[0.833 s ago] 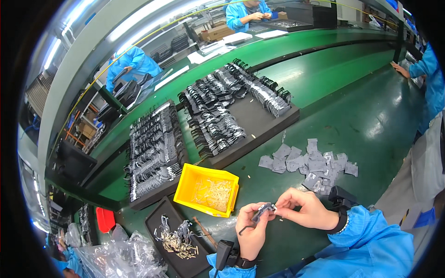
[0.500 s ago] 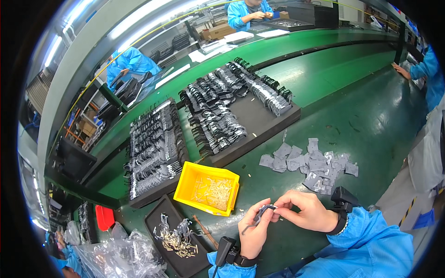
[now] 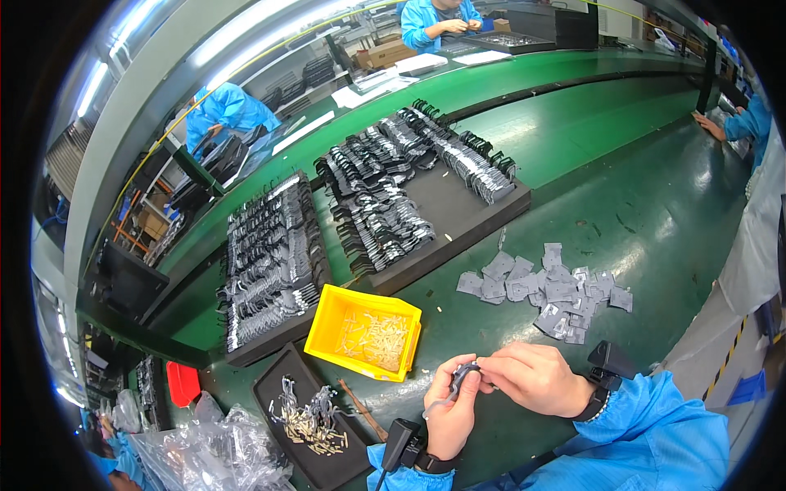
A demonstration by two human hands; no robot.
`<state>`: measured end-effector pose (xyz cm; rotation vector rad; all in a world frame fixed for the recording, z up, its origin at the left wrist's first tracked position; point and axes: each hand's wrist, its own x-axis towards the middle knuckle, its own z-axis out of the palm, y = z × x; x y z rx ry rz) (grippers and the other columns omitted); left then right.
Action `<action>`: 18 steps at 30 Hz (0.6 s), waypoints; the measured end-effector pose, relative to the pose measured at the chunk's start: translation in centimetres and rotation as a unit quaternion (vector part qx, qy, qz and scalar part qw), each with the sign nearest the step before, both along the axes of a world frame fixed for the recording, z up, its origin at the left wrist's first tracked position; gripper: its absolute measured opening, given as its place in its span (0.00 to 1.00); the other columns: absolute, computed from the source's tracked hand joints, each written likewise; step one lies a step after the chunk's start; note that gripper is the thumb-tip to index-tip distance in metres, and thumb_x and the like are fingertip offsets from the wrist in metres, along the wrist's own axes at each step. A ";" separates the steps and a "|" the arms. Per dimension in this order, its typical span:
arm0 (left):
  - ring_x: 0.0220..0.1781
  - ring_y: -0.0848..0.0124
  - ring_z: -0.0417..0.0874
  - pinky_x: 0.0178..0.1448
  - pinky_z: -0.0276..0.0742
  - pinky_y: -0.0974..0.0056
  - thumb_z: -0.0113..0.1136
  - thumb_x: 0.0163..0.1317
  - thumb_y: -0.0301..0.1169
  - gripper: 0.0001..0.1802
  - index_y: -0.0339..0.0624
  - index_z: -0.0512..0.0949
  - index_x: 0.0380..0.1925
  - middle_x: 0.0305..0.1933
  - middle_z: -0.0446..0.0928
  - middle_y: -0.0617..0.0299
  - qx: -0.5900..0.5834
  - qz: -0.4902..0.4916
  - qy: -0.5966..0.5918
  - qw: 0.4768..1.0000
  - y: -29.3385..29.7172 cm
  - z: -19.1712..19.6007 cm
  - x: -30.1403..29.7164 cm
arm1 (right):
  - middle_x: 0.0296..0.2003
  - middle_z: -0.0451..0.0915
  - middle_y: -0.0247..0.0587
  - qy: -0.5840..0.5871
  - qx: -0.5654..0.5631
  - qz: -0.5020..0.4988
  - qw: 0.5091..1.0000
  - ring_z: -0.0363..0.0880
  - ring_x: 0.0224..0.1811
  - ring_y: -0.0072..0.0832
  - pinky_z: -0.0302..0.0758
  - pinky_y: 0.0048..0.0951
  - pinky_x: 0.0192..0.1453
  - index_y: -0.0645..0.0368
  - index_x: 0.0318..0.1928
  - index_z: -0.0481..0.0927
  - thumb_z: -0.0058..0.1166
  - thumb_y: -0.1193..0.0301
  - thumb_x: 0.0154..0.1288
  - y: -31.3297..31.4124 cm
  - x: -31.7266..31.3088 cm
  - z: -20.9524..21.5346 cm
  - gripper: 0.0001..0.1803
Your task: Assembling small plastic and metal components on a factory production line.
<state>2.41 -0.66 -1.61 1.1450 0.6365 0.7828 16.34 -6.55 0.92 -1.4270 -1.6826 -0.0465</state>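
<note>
- Green bench [image 3: 655, 192]; positions relative to yellow bin [image 3: 352, 366], which holds small pale pieces.
- Well left of bin: red container [image 3: 183, 385], clear plastic bags [image 3: 217, 448].
- Behind-left: packed black tray [image 3: 266, 344].
- Front-left: small black tray [image 3: 323, 470], holding wired bits with pale ends.
- Behind-right: larger black tray [image 3: 458, 209], partly filled.
- Front-right: left hand [image 3: 449, 419], fingers pinching dark gray part [image 3: 465, 376].
- Further right: right hand [image 3: 536, 380], fingers grasping part's end, contact partly hidden.
- Right, beyond hands: loose gray pieces [image 3: 561, 288].
</note>
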 end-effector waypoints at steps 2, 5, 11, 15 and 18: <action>0.35 0.76 0.76 0.42 0.73 0.73 0.50 0.64 0.24 0.12 0.33 0.69 0.47 0.36 0.75 0.60 -0.020 0.001 -0.031 0.999 0.0 -0.2 0.0 | 0.28 0.77 0.37 0.005 0.010 -0.002 1.000 0.78 0.26 0.31 0.75 0.26 0.28 0.61 0.37 0.78 0.61 0.77 0.47 0.1 -0.2 0.1 0.13; 0.36 0.76 0.76 0.43 0.72 0.73 0.51 0.64 0.23 0.11 0.33 0.69 0.46 0.36 0.75 0.61 -0.039 -0.004 -0.050 0.998 0.0 -0.2 -0.1 | 0.27 0.78 0.38 0.019 0.012 -0.001 1.000 0.78 0.24 0.31 0.75 0.27 0.26 0.60 0.36 0.79 0.62 0.79 0.45 0.0 -0.2 0.1 0.13; 0.36 0.75 0.75 0.43 0.72 0.72 0.52 0.62 0.21 0.09 0.34 0.71 0.43 0.36 0.74 0.60 -0.052 -0.019 -0.082 0.995 0.2 -0.3 -0.4 | 0.25 0.78 0.37 0.048 0.001 0.014 0.999 0.78 0.22 0.30 0.74 0.26 0.24 0.60 0.34 0.79 0.60 0.80 0.46 -0.2 -0.2 0.1 0.11; 0.36 0.74 0.75 0.43 0.72 0.71 0.52 0.61 0.20 0.09 0.33 0.72 0.42 0.35 0.73 0.60 -0.028 -0.032 -0.090 0.995 0.4 -0.4 -0.4 | 0.23 0.77 0.36 0.084 -0.015 0.027 0.996 0.78 0.21 0.29 0.74 0.25 0.23 0.60 0.33 0.79 0.60 0.80 0.47 -0.3 -0.2 0.3 0.09; 0.35 0.73 0.75 0.42 0.72 0.71 0.52 0.61 0.19 0.09 0.33 0.72 0.41 0.34 0.72 0.60 -0.019 -0.037 -0.105 0.994 0.4 -0.4 -0.4 | 0.23 0.78 0.36 0.101 -0.028 0.040 0.994 0.78 0.21 0.28 0.74 0.25 0.23 0.60 0.33 0.79 0.59 0.80 0.48 -0.4 -0.1 0.3 0.09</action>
